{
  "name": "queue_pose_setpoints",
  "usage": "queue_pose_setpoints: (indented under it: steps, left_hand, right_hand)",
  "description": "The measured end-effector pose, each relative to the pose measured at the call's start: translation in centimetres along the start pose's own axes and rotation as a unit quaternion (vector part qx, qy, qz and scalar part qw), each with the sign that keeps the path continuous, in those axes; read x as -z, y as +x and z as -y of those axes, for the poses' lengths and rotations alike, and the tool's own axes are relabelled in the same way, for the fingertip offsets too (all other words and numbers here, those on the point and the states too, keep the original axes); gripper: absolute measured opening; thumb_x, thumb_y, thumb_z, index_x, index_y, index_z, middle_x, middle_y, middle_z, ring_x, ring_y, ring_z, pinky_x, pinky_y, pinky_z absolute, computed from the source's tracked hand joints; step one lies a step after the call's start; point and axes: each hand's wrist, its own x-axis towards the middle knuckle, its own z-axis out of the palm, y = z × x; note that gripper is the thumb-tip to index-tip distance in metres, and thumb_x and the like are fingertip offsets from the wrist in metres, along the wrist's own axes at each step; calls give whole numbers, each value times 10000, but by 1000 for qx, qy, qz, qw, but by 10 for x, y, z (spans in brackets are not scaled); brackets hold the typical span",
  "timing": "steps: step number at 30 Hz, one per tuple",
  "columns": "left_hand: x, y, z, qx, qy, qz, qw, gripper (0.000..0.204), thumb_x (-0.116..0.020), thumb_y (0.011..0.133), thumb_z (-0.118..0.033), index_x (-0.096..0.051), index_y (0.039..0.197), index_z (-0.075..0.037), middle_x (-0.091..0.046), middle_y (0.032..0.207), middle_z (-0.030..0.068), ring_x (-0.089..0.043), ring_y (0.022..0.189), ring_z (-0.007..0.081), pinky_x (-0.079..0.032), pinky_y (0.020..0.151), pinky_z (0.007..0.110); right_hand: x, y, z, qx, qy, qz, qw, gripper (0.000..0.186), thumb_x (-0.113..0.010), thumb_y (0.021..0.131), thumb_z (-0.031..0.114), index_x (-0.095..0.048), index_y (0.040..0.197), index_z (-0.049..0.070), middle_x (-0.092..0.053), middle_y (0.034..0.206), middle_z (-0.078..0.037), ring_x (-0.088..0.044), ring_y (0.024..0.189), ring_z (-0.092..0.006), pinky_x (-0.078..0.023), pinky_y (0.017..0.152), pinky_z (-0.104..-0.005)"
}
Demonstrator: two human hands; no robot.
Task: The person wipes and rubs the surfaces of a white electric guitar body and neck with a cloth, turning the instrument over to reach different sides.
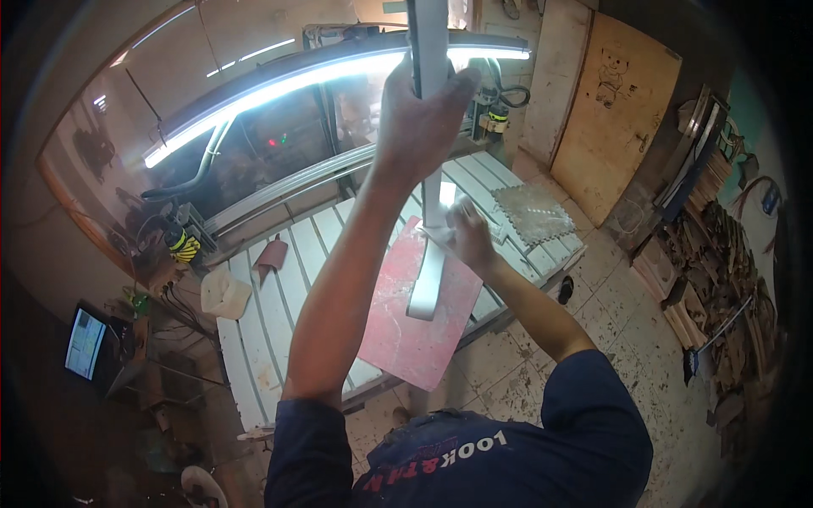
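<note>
A long, narrow white strip (428,284) with a rounded lower end stands upright in front of me, running up past the top of the view. High on it, my left hand (422,114) is closed, fingers and thumb wrapped round its edges. Lower down, my right hand (467,230) is closed against the strip's right side. Its fingers are bent, and something pale seems to be pressed there, too blurred to name. Beneath the strip's lower end lies a dusty pink-red sheet (394,326) on the white slatted table (250,364).
A bright tube lamp (279,95) crosses above the table's far side, near a metal rail (292,188). On the table are a pale cap (224,293), a reddish scrap (270,256) and a toothed grey mat (533,213). Wood offcuts (669,279) pile up at right; a monitor (85,341) glows at left.
</note>
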Motion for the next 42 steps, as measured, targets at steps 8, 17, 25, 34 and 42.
queue_pose_setpoints:
  steps: [8, 17, 25, 34, 42]
  left_hand:
    - [0, 2, 6, -73, -65, 31, 995, 280, -659, 893, -201, -576, 716, -1, -518, 611, 38, -463, 593, 118, -414, 572, 332]
    - [23, 7, 15, -66, -62, 13, 996, 281, -637, 894, -181, -590, 699, 15, -500, 571, 42, -447, 553, 120, -409, 551, 342]
    - [32, 13, 27, -170, -18, 4, 985, 219, -614, 878, -152, -552, 752, 16, -503, 620, 54, -457, 582, 124, -414, 551, 337]
    - [29, 16, 28, -162, -67, 3, 984, 210, -626, 886, -175, -569, 805, 11, -544, 633, 44, -514, 606, 114, -437, 567, 318]
    - [22, 11, 16, -5, -50, 75, 996, 266, -544, 1002, -252, -637, 974, -5, -553, 734, 29, -517, 702, 104, -445, 632, 310]
  right_hand:
    - [-10, -13, -5, -32, -95, 22, 995, 589, -915, 681, 368, -478, 903, 40, -496, 839, -143, -544, 668, -333, -493, 577, -443]
    - [-20, -10, 11, -91, -75, -48, 992, 638, -938, 659, 391, -462, 904, 44, -476, 866, -141, -517, 673, -305, -473, 575, -421]
    - [-33, -6, 20, -118, -114, -11, 986, 619, -866, 736, 442, -485, 1011, 38, -481, 897, -149, -554, 660, -346, -506, 566, -453]
    - [-31, -12, 34, -243, -74, -16, 967, 653, -910, 713, 373, -462, 1020, 11, -510, 990, -158, -580, 809, -297, -509, 676, -436]
    - [-17, -9, 57, -472, 122, -14, 873, 629, -930, 707, 249, -451, 1010, -24, -506, 991, -174, -531, 901, -271, -470, 781, -409]
